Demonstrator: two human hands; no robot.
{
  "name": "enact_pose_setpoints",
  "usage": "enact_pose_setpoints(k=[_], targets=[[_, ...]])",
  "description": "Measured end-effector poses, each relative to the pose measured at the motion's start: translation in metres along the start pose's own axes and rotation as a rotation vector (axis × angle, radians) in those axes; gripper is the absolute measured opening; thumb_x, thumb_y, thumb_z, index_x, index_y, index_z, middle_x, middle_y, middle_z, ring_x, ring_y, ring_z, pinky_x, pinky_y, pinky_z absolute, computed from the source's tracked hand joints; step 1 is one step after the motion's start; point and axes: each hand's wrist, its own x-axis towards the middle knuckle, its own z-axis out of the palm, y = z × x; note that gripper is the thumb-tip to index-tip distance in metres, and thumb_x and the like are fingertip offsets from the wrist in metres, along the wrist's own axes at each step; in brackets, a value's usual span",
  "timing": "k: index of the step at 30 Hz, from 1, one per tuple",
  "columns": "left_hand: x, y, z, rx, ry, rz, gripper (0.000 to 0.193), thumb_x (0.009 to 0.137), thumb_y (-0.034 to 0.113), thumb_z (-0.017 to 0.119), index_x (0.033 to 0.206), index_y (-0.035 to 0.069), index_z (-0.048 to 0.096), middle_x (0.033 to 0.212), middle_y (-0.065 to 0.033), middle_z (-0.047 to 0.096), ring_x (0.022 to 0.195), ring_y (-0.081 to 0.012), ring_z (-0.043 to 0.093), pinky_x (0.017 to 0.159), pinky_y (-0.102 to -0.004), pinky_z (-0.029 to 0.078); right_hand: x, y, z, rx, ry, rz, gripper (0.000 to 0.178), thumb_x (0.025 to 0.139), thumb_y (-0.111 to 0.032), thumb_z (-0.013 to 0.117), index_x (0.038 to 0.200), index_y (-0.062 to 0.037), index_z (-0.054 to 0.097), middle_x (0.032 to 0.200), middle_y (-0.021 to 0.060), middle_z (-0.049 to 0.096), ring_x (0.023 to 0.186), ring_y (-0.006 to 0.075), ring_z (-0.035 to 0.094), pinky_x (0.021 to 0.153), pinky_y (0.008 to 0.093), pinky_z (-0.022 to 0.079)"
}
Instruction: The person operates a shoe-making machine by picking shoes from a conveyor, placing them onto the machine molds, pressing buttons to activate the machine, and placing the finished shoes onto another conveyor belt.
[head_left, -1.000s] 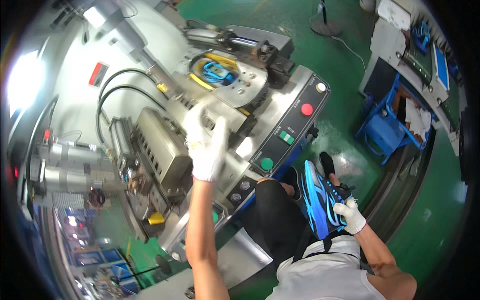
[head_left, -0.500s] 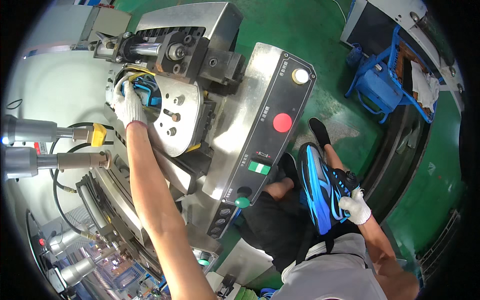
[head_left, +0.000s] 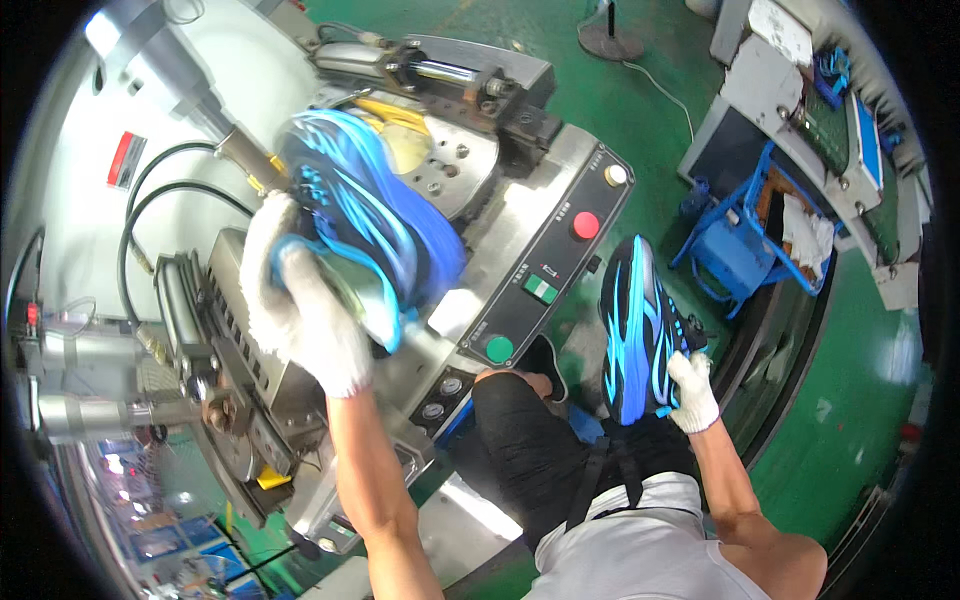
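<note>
A blue and black sneaker (head_left: 362,205) is in my gloved left hand (head_left: 325,325), whose fingers grip it at its opening. It hangs above the metal machine (head_left: 470,185), toe away from the hand, and is smeared by motion. At the right, my gloved right hand (head_left: 695,393) is closed on the end of a second sneaker (head_left: 632,335) of the same colours. That one is held upright in the air above my lap, its side facing left. The gloves are white knit.
The machine's slanted control panel (head_left: 555,262) carries red, green and white buttons. Metal cylinders (head_left: 165,75) and black hoses (head_left: 185,190) stand at the left. Beyond the right hand are a blue chair (head_left: 735,250) and a grey bench (head_left: 755,80).
My left hand was reaching into the machine's clamp; now it holds a sneaker lifted clear and nearer to me. The right hand keeps its sneaker, which has shifted slightly. The view has turned.
</note>
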Motion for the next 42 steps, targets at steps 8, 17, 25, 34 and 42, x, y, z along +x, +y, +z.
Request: enact_pose_setpoints(k=[8,17,25,34,42], targets=[[-0.226,0.041,-0.124,-0.321,-0.677,-0.302,0.037,0.081,0.000,0.078,0.118,0.009,0.076,0.127,-0.0162,0.069,0.122,-0.0381,0.066,0.107,-0.0462,0.053,0.062,-0.100,0.169,-0.420,-0.275,-0.619,0.046,0.093,-0.020,0.081,0.131,0.0006,0.066,0.118,0.0051,0.072,0.100,0.0137,0.068,0.089,0.0334,0.057],[-0.350,0.014,-0.187,-0.222,-0.615,-0.828,0.052,0.073,0.005,0.089,0.123,0.005,0.075,0.131,-0.0182,0.072,0.129,-0.0330,0.066,0.126,-0.0499,0.039,0.158,-0.168,0.477,-1.531,-0.465,-0.866,0.084,0.083,-0.059,0.075,0.136,0.0055,0.066,0.126,0.0220,0.074,0.115,0.0303,0.072,0.101,0.0393,0.055],[-0.350,0.006,-0.171,-0.330,-0.563,-0.716,0.055,0.068,0.008,0.094,0.119,0.008,0.077,0.123,-0.0128,0.074,0.130,-0.0346,0.065,0.126,-0.0593,0.035,0.238,-0.078,0.536,-1.871,-0.365,-0.998,0.060,0.081,-0.052,0.065,0.111,-0.0014,0.077,0.118,0.0256,0.074,0.112,0.0354,0.074,0.097,0.0418,0.057],[-0.354,0.007,-0.162,-0.321,-0.542,-0.761,0.051,0.067,0.006,0.092,0.117,0.007,0.078,0.124,-0.0122,0.075,0.132,-0.0328,0.064,0.128,-0.0564,0.031,0.155,-0.076,0.478,-1.422,-0.532,-1.209,0.079,0.094,-0.043,0.071,0.152,0.0027,0.043,0.137,0.0316,0.063,0.130,0.0432,0.062,0.112,0.0454,0.048],[-0.361,0.018,-0.155,-0.310,-0.489,-0.721,0.044,0.072,0.004,0.086,0.115,0.007,0.076,0.121,-0.0159,0.075,0.129,-0.0347,0.065,0.126,-0.0561,0.033,0.021,0.071,0.254,-1.422,-0.814,-1.409,0.084,0.093,-0.046,0.071,0.157,0.0025,0.044,0.163,0.0295,0.041,0.153,0.0481,0.036,0.128,0.0537,0.028]])
